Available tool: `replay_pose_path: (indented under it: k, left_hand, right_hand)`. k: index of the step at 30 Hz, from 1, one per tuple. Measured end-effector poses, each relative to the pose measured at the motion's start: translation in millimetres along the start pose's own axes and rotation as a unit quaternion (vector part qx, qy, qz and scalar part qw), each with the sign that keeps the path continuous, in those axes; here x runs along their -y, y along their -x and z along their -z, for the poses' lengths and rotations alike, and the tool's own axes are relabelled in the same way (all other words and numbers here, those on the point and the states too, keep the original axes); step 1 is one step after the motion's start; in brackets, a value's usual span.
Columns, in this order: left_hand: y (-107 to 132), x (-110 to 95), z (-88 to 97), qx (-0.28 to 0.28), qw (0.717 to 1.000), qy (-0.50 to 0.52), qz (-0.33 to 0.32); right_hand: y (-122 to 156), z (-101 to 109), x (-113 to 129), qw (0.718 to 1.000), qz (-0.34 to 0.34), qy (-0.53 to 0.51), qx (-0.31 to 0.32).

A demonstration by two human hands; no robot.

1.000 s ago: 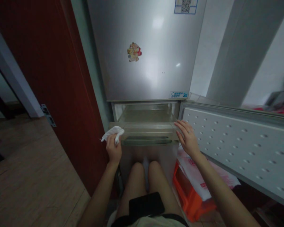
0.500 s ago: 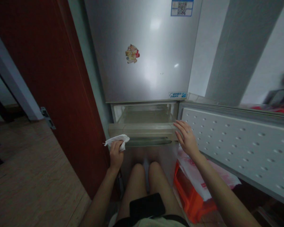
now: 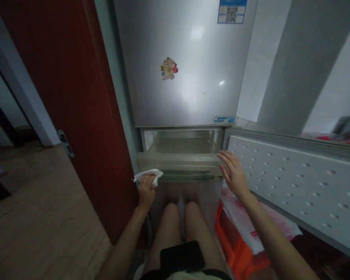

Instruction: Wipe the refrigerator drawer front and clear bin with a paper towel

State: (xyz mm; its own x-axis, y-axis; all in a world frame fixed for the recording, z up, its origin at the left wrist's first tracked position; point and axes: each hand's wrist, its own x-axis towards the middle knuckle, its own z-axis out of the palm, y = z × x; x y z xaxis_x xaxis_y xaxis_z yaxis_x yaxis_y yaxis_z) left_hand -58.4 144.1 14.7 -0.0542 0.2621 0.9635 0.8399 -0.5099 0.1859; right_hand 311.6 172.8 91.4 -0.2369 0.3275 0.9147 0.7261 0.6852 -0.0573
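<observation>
I crouch in front of a silver fridge (image 3: pixel 181 70) whose lower compartment stands open. A clear plastic drawer (image 3: pixel 179 161) is pulled part way out of it. My left hand (image 3: pixel 146 192) is closed on a crumpled white cloth (image 3: pixel 148 175) just below the drawer's left front corner. My right hand (image 3: pixel 235 174) lies with fingers stretched out against the drawer's right front corner. The drawer looks empty inside.
The open lower fridge door (image 3: pixel 294 182), white with rows of dimples, swings out to my right. An orange crate (image 3: pixel 239 245) with a white plastic bag (image 3: pixel 251 223) sits under it. A dark red door (image 3: pixel 70 101) stands left. A black phone (image 3: pixel 182 256) rests on my lap.
My left hand with the cloth has dropped from the drawer's left front corner to just beneath it and shifted slightly right. My right hand has stayed on the drawer's right corner.
</observation>
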Motion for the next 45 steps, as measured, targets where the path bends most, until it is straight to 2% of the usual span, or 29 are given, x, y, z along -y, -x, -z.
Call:
replay_pose_path:
  k: [2,4,9,12,14,19,22,24,27,29,31,33,36,39,42,45]
  left_hand:
    - [5,1,-2.3,-0.006,1.0,-0.002,0.0]
    - [-2,2,-1.1,-0.024,1.0,-0.007,0.013]
    - [-40,-6,8.9,-0.071,0.996,-0.023,0.056]
    - [-52,-12,9.4,-0.075,0.994,-0.03,0.067]
    - [-49,-14,6.2,-0.06,0.996,-0.034,0.059]
    - [-21,-13,0.4,-0.011,1.0,-0.025,0.012]
    - [-14,-12,7.4,0.011,1.0,-0.015,-0.009]
    - [-18,-16,15.9,0.008,1.0,-0.012,0.007]
    - [-35,-30,28.9,-0.023,0.998,-0.01,0.06]
    - [-51,-45,34.5,-0.055,0.996,-0.005,0.064]
    - [-71,-63,36.6,-0.08,0.996,0.007,0.027]
    - [-93,-82,35.2,-0.093,0.995,0.024,-0.04]
    - [-123,-114,25.5,-0.107,0.984,0.065,-0.125]
    - [-144,-148,3.4,-0.067,0.973,0.115,-0.188]
    - [-150,-180,-30.9,0.069,0.955,0.096,-0.271]
    - [-146,-203,-67.5,0.212,0.928,0.024,-0.305]
  right_hand:
    - [0,1,0,1.0,-0.001,0.0,0.007]
    - [0,2,0,1.0,-0.005,-0.002,0.013]
    - [0,1,1,1.0,-0.01,-0.007,0.006]
    - [0,0,1,1.0,-0.01,-0.006,0.001]
    - [0,0,1,1.0,-0.007,-0.002,0.0]
    - [0,0,1,1.0,0.0,0.004,-0.001]
    - [0,1,1,1.0,0.008,0.009,0.007]
    - [1,3,1,1.0,0.015,0.019,0.014]
    - [4,7,-2,0.999,0.015,0.038,0.01]
    - [8,10,-5,0.999,0.007,0.039,-0.002]
    - [15,12,-8,1.0,-0.013,0.023,-0.005]
    - [25,12,-12,0.999,-0.046,-0.015,0.002]
    - [39,6,-15,0.988,-0.12,-0.093,-0.002]
    - [51,-8,-16,0.965,-0.198,-0.171,-0.019]
    - [58,-25,-17,0.943,-0.239,-0.233,-0.016]
    - [61,-40,-18,0.932,-0.266,-0.245,-0.035]
